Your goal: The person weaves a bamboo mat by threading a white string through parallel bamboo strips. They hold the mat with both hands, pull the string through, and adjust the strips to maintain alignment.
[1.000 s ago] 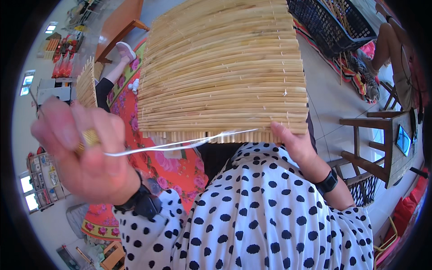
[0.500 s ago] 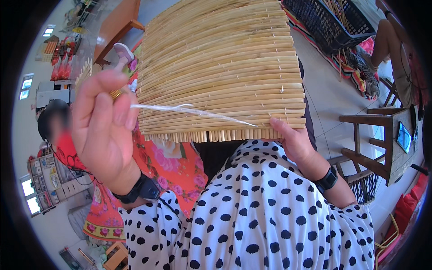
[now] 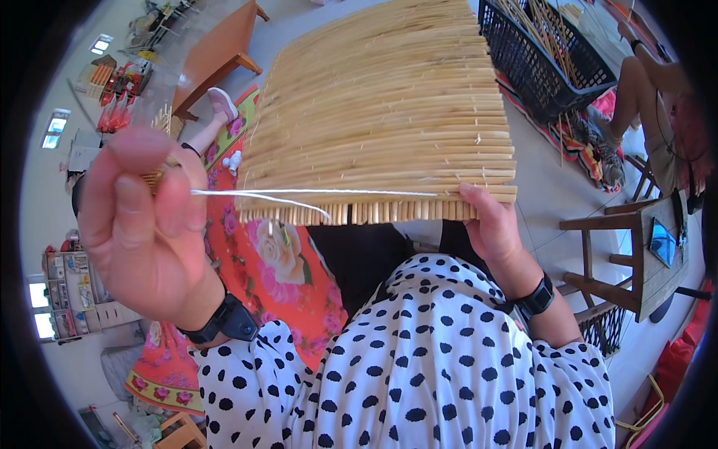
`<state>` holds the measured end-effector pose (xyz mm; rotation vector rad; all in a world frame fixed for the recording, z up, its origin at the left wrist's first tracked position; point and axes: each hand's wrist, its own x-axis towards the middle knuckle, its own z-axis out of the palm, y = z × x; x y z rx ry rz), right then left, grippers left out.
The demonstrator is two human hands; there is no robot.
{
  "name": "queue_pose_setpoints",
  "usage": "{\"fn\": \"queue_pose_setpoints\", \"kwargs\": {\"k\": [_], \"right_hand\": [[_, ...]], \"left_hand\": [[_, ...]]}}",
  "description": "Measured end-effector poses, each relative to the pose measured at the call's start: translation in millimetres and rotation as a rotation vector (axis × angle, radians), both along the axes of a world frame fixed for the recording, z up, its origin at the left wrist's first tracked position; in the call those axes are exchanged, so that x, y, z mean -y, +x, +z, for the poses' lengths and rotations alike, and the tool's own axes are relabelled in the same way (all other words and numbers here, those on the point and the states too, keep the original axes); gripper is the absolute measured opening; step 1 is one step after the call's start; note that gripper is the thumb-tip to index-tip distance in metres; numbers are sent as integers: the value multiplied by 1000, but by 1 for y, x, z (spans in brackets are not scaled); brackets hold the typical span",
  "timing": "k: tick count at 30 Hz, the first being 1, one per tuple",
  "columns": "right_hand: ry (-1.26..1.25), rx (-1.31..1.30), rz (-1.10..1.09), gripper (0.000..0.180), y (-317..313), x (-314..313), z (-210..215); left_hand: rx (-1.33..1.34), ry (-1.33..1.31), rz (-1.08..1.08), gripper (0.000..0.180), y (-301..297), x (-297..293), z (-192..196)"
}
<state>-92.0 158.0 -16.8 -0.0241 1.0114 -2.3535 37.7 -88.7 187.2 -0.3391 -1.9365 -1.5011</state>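
A mat of thin reed sticks [image 3: 374,112] bound side by side with white stitches lies in front of me. At the near right corner my right hand [image 3: 493,224] grips its edge, thumb on top. Raised off the left side of the mat, my left hand [image 3: 146,224] is closed in a pinch with a gold-coloured ring on a finger. White thread [image 3: 314,192] stretches taut from those fingers across the near sticks toward my right thumb, and a loose end droops over the mat's edge. Whether a needle is in the pinch is hidden.
A black plastic basket [image 3: 546,67] of sticks stands at the far right, near another person's leg [image 3: 636,101]. A wooden stool [image 3: 636,258] is on the right. Floral red cloth [image 3: 232,277] lies at the left, with a person's shoe [image 3: 222,103] and an orange-brown table [image 3: 217,56] beyond.
My left hand has moved left and slightly down, drawing the thread longer and more level. My right hand still grips the mat's corner.
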Motion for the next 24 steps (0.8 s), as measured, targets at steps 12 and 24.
{"fn": "queue_pose_setpoints", "kwargs": {"k": [12,24], "right_hand": [[676,-930,-236,18,-66,-25,123],[1058,-890,494,29,-161,71,135]], "left_hand": [[-81,-57,118,30,12,4,-6],[165,108,285,23,-2,37,-63]]}}
